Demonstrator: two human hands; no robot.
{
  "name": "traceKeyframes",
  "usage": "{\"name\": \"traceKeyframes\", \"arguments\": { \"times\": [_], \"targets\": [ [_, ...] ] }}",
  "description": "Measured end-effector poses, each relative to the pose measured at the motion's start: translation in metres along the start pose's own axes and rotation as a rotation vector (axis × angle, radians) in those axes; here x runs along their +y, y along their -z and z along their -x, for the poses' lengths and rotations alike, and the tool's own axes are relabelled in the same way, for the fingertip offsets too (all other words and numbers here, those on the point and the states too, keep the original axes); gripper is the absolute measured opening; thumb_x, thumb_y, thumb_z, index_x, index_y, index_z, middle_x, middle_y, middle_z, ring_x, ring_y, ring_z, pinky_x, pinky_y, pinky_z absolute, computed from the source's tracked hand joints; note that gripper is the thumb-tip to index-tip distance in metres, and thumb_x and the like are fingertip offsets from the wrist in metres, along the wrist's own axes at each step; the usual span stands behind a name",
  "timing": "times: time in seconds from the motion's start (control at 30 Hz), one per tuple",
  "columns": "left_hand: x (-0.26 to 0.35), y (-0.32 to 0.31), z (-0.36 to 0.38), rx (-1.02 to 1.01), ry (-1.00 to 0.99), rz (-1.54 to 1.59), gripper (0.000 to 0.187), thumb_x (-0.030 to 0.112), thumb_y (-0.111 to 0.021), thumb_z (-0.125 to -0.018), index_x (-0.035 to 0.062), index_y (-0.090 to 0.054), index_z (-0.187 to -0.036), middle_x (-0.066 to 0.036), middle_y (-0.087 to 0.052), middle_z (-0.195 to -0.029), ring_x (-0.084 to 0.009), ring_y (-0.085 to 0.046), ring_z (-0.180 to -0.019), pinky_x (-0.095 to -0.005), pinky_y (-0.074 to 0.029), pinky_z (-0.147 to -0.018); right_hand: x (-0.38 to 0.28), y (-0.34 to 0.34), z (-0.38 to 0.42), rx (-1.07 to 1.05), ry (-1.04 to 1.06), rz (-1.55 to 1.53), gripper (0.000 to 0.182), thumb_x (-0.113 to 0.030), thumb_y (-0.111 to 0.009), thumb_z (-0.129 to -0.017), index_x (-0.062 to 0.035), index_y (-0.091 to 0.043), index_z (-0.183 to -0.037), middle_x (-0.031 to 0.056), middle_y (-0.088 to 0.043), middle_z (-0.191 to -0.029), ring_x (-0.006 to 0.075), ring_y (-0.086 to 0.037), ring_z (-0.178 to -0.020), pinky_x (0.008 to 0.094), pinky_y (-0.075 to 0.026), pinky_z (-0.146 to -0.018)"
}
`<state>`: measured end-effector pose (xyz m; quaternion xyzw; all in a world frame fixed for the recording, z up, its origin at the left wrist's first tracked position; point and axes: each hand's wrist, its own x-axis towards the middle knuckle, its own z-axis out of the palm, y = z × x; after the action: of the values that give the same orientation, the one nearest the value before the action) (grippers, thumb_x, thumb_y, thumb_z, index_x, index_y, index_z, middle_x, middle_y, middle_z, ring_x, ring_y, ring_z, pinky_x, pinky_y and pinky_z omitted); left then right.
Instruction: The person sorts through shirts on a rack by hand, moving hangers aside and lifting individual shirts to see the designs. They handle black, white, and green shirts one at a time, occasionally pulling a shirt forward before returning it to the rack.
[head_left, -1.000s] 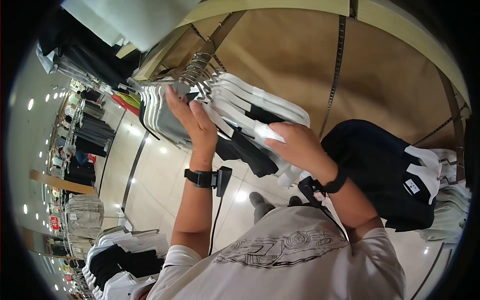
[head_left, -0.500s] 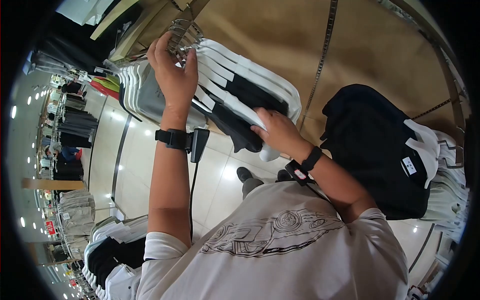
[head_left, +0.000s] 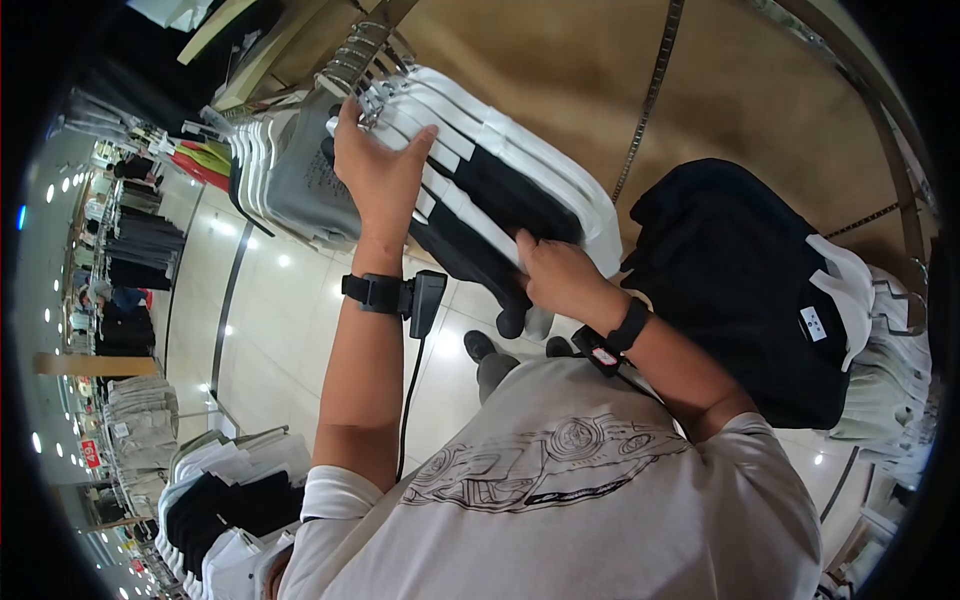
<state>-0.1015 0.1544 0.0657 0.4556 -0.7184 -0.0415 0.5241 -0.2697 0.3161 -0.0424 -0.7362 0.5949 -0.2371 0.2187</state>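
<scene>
A broad tan wall panel (head_left: 780,110) rises in front of the person, over a floor (head_left: 275,345) of glossy cream tiles. Nearest us, a pale T-shirt (head_left: 590,530), printed with a black line drawing of a car, is cut off at the bottom. To the right hangs a dark garment (head_left: 730,290) of smooth, draping cloth on a white hanger. Ahead, both hands are at a packed row of white-and-black garments (head_left: 515,185) on a rail, shoulders overlapping in long, slanting bands; a grey garment (head_left: 310,190) with blurred lettering hangs behind. The left arm reaches up, the left hand (head_left: 380,180) raised with thumb spread from fingers near the hooks; I cannot tell whether it grips. The right arm bends inward; the right hand (head_left: 565,277) is curled closed on the front garment's shoulder end, some fingers hidden. Thin metal hanger hooks (head_left: 353,62) bunch above. Black straps circle the left wrist (head_left: 375,293) and right wrist (head_left: 630,323). The dark garment's white label (head_left: 813,323) is too small to read.
</scene>
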Motion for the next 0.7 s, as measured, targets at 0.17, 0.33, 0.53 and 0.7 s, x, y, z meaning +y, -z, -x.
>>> {"name": "traceKeyframes", "arguments": {
  "times": [0.17, 0.33, 0.53, 0.7],
  "targets": [
    [-0.006, 0.003, 0.005, -0.014, 0.046, -0.06, 0.086, 0.024, -0.094, -0.064, -0.0075, -0.052, -0.133, -0.024, -0.061, -0.125, -0.0404, -0.058, -0.119, -0.0451, -0.045, -0.103, -0.012, 0.037, 0.011, -0.061, 0.102, 0.141, 0.044, -0.013, -0.072, -0.085, -0.0005, -0.057, -0.124, 0.019, -0.07, -0.094, 0.0385, -0.069, -0.09, 0.046, -0.056, -0.079],
    [-0.01, 0.004, 0.008, -0.045, 0.0, -0.074, 0.079, 0.022, -0.087, -0.065, -0.0054, -0.053, -0.131, -0.022, -0.057, -0.126, -0.0403, -0.053, -0.121, -0.0459, -0.041, -0.105, -0.015, 0.076, -0.003, 0.321, 0.049, -0.174, 0.034, -0.01, -0.071, -0.087, -0.0065, -0.065, -0.119, 0.014, -0.069, -0.106, 0.0321, -0.068, -0.09, 0.0413, -0.056, -0.081],
    [-0.016, 0.002, 0.01, -0.027, -0.02, -0.091, 0.074, 0.024, -0.083, -0.067, -0.0042, -0.053, -0.129, -0.021, -0.057, -0.128, -0.0395, -0.052, -0.123, -0.0469, -0.038, -0.107, -0.013, 0.073, -0.031, 0.637, 0.126, 0.137, 0.032, -0.009, -0.071, -0.086, -0.0044, -0.066, -0.117, 0.0134, -0.069, -0.11, 0.0338, -0.068, -0.094, 0.0432, -0.055, -0.086],
    [-0.017, 0.007, 0.007, -0.063, -0.018, -0.105, 0.07, 0.025, -0.081, -0.067, -0.0017, -0.054, -0.126, -0.019, -0.057, -0.127, -0.0378, -0.052, -0.123, -0.0464, -0.038, -0.105, -0.006, 0.063, -0.052, 0.546, 0.035, 0.196, 0.023, -0.011, -0.071, -0.084, -0.0035, -0.067, -0.105, 0.0164, -0.072, -0.097, 0.0352, -0.069, -0.092, 0.0452, -0.055, -0.084]
  ]
}}
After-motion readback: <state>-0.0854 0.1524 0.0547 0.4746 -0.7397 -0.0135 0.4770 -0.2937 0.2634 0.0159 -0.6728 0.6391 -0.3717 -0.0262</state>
